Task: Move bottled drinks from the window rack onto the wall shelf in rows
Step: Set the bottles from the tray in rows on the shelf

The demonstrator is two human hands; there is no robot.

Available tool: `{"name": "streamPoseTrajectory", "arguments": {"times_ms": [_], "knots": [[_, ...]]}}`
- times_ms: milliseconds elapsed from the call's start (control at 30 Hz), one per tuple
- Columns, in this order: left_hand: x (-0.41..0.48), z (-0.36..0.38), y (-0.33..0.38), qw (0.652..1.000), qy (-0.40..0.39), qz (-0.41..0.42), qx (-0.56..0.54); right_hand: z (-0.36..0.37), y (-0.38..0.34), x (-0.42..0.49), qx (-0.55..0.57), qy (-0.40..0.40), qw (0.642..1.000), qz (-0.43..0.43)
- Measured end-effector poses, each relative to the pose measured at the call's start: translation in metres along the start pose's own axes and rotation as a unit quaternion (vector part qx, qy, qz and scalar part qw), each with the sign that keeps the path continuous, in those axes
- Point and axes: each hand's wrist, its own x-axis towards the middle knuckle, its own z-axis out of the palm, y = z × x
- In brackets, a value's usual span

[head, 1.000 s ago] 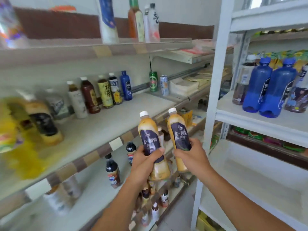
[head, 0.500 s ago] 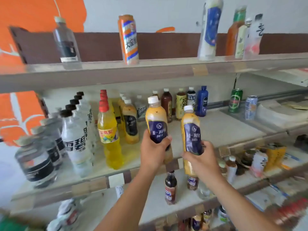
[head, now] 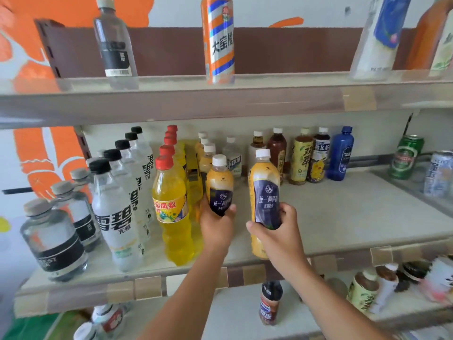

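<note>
The wall shelf (head: 367, 217) spans the view, its left part packed with rows that run from near to far: clear bottles with black caps (head: 115, 217), then yellow bottles with red caps (head: 171, 212), then a short row of milk-tea bottles with white caps (head: 207, 153). To the right of these the shelf board lies bare out to a line of mixed drinks (head: 301, 155) along the back.

The left hand (head: 217, 227) is wrapped round the lower body of one milk-tea bottle (head: 219, 185), upright, already over the shelf at the near end of the white-capped row, just beside the yellow bottles. The right hand (head: 277, 231) grips a second milk-tea bottle (head: 266, 192) the same way, upright, its base near the shelf's front edge.

The matching row lies straight ahead and far from the left hand, so that hand is the nearer; its bottle likely goes down first, long axis vertical. The right bottle would sit in the bare space just right of it.
</note>
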Motion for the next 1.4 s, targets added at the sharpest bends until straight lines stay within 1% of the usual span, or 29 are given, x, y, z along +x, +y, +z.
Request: {"name": "streamPoseTrajectory", "arguments": {"times_ms": [333,533,600,733,933,1000,1167,1267,1400], "knots": [[0.003,-0.002,-0.012,0.998,-0.01,0.025,0.05,0.017,0.015,0.013,0.017,-0.023,1.0,0.002],[0.004,-0.008,-0.014,0.995,0.028,0.032,0.088,0.023,0.018,0.012,0.013,-0.04,0.999,0.001],[0.005,-0.01,-0.014,0.996,0.022,0.02,0.08,0.027,0.02,0.013,0.017,-0.042,0.999,0.001],[0.005,-0.006,-0.013,0.998,-0.006,0.029,0.062,0.032,0.022,0.013,0.026,-0.046,0.999,0.0],[0.013,-0.005,-0.024,0.995,-0.01,0.028,0.099,0.032,0.024,0.016,0.052,-0.035,0.998,0.001],[0.014,-0.006,-0.029,0.995,-0.014,0.025,0.095,0.032,0.026,0.016,0.056,-0.03,0.998,0.0],[0.015,-0.007,-0.031,0.995,-0.017,0.025,0.092,0.034,0.027,0.013,0.035,-0.007,0.999,-0.004],[-0.003,-0.008,-0.008,0.997,-0.018,0.034,0.064,0.036,0.025,0.014,0.056,-0.021,0.998,0.003],[-0.056,-0.009,0.012,0.994,0.01,0.072,0.086,0.044,0.022,0.014,0.108,-0.051,0.993,0.016]]}}
